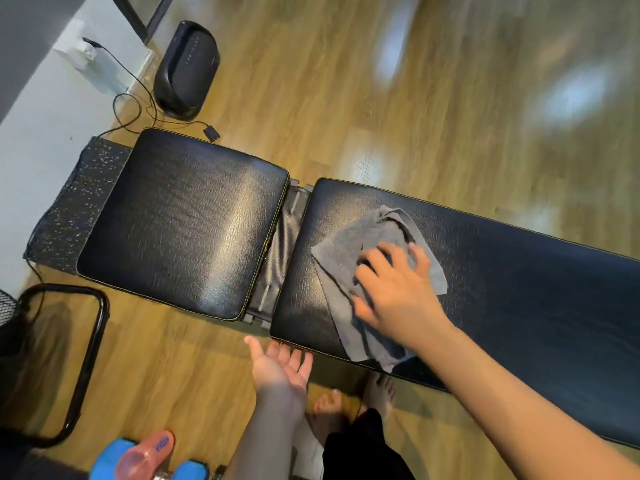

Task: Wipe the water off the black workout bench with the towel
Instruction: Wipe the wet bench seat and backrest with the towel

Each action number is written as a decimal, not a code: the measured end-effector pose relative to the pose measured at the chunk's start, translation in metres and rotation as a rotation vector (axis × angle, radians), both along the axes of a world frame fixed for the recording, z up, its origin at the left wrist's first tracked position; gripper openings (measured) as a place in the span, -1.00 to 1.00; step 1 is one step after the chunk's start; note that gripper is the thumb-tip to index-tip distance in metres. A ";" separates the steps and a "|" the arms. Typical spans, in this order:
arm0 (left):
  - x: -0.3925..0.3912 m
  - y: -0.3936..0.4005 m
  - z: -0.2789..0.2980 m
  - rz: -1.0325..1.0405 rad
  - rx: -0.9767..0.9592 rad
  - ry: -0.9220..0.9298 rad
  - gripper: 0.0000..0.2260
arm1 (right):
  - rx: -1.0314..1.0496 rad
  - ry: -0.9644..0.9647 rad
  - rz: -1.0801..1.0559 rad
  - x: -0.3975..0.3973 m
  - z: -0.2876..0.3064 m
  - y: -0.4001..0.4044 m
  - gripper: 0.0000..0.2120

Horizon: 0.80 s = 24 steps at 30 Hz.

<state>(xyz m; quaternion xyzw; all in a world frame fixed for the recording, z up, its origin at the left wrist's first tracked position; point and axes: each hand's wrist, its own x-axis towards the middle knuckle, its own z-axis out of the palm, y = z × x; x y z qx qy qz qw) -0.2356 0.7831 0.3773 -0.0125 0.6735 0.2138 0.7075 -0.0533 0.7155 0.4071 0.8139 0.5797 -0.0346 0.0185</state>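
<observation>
At the far left a black wire-mesh bin [8, 317] stands by a black tubular frame [86, 358] on the wood floor [381, 98]. Below them, at the bottom edge, lies a pink translucent bottle [145, 457] on something blue [110, 459]. Against the pale wall a white box [91, 64] trails a thin black cable [138, 102] across the floor to a small plug block [211, 133], beside a rounded black appliance [187, 67]. A speckled dark mat [76, 206] lies under the head of the black workout bench [519, 289]. This worktop has two pads: the shorter seat pad [183, 223], glossy and bare, then a gap showing the metal hinge, then the long pad. The left hand [280, 367] hangs just beside the long pad's near edge, palm up, fingers loose and spread, holding nothing. Bare feet [353, 403] stand on the floor under that edge. The grey towel [349, 258] lies crumpled on the long pad near the gap, one corner drooping over the near edge. The right hand [398, 289] presses flat on the towel, fingers straight and splayed. No water is discernible on the dark surface.
</observation>
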 end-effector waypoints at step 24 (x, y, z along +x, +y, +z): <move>0.008 -0.006 -0.005 -0.009 0.006 0.023 -0.32 | -0.236 0.222 -0.296 -0.036 -0.044 0.084 0.01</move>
